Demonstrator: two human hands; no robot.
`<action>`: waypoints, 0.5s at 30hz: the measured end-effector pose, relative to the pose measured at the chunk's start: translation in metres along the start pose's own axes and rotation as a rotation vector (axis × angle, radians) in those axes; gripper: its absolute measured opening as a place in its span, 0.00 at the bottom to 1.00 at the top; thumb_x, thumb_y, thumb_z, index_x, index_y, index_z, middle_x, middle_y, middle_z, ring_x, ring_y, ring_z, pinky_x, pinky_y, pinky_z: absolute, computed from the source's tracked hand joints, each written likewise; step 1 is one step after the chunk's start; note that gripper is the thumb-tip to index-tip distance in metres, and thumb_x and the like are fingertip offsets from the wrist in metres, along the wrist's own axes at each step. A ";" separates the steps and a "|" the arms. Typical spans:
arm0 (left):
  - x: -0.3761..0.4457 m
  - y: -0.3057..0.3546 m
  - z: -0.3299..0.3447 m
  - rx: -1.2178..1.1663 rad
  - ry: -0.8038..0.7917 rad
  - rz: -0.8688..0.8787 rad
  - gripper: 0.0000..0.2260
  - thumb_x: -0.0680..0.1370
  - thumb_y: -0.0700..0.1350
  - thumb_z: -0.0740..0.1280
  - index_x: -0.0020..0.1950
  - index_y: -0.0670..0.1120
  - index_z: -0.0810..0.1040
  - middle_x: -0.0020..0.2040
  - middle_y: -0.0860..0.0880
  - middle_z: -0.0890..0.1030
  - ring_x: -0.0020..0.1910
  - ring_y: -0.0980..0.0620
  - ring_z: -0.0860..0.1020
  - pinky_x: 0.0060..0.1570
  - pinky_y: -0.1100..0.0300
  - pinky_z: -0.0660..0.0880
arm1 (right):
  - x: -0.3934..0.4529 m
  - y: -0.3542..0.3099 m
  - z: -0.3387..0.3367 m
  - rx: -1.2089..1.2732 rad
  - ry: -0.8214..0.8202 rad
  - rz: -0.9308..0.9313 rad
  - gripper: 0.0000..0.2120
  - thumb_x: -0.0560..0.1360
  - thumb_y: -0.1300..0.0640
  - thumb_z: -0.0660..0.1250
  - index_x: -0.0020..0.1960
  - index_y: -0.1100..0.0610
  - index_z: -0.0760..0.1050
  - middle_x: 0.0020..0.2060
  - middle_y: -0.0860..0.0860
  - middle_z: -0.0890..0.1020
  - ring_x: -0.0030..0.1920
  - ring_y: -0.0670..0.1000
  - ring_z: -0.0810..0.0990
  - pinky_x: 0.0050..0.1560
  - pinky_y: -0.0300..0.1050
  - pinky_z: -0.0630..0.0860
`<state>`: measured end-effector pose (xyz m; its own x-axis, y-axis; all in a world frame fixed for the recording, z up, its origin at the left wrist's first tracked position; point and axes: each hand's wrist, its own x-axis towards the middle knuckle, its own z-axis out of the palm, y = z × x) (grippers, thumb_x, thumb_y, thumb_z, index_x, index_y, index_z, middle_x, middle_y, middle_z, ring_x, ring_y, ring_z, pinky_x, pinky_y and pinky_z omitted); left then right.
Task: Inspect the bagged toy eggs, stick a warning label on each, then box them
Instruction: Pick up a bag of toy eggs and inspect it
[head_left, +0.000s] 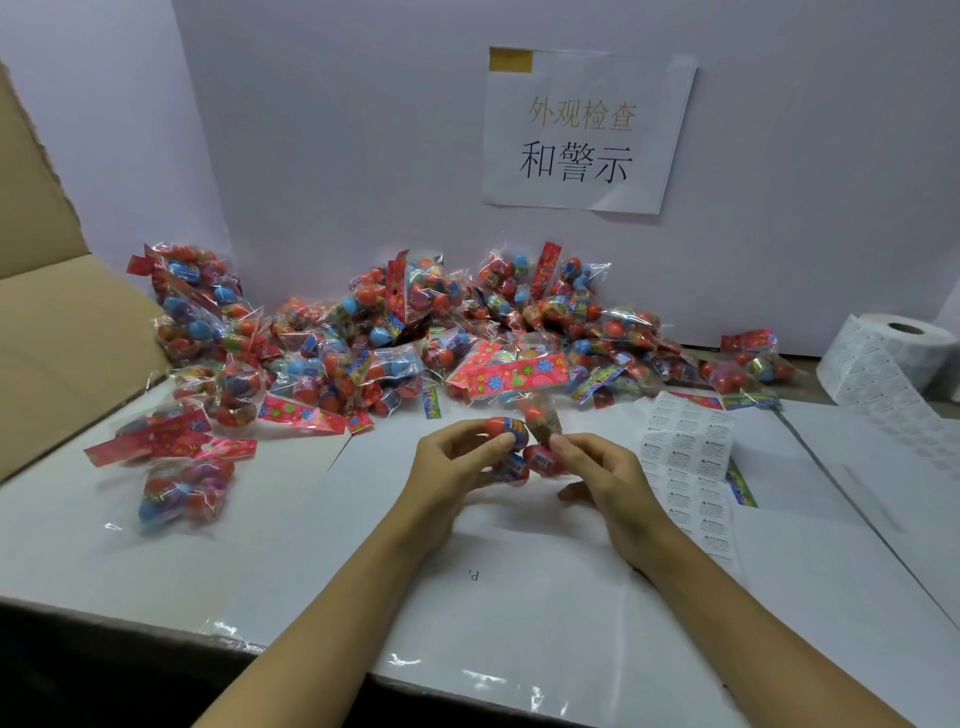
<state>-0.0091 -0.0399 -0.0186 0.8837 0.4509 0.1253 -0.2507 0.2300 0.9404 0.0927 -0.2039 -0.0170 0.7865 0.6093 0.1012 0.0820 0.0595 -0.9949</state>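
Both hands hold one bag of eggs (522, 447) just above the white table (311, 519), at centre. The left hand (457, 462) curls its fingers and thumb around the bag's left side. The right hand (597, 467) pinches the right side with its fingertips. A label sheet (685, 457) lies flat just right of the right hand. A label roll (883, 358) stands at the far right. A pile of bags (415, 338) lies against the back wall. A cardboard box (52, 312) stands open at left.
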 end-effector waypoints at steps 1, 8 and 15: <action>-0.001 0.000 0.001 0.007 -0.009 -0.002 0.12 0.72 0.45 0.78 0.53 0.43 0.87 0.52 0.38 0.86 0.49 0.37 0.86 0.46 0.50 0.83 | 0.000 0.000 0.000 -0.004 0.013 0.004 0.14 0.75 0.48 0.71 0.53 0.58 0.83 0.46 0.53 0.87 0.47 0.49 0.86 0.41 0.47 0.77; -0.001 -0.001 0.000 0.031 -0.019 0.027 0.17 0.71 0.47 0.79 0.56 0.41 0.86 0.52 0.39 0.87 0.50 0.39 0.86 0.45 0.52 0.83 | 0.001 0.004 -0.002 -0.028 0.017 0.012 0.08 0.78 0.53 0.70 0.49 0.57 0.85 0.45 0.55 0.87 0.47 0.51 0.85 0.40 0.45 0.77; -0.001 -0.002 0.001 0.032 -0.010 0.026 0.17 0.71 0.46 0.78 0.57 0.41 0.86 0.52 0.40 0.87 0.50 0.39 0.86 0.45 0.52 0.83 | 0.002 0.005 -0.002 -0.016 0.017 0.007 0.07 0.78 0.53 0.71 0.47 0.54 0.86 0.45 0.54 0.87 0.47 0.50 0.85 0.39 0.44 0.77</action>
<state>-0.0091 -0.0417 -0.0198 0.8810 0.4479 0.1524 -0.2608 0.1909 0.9463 0.0962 -0.2042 -0.0219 0.7972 0.5963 0.0945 0.0863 0.0424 -0.9954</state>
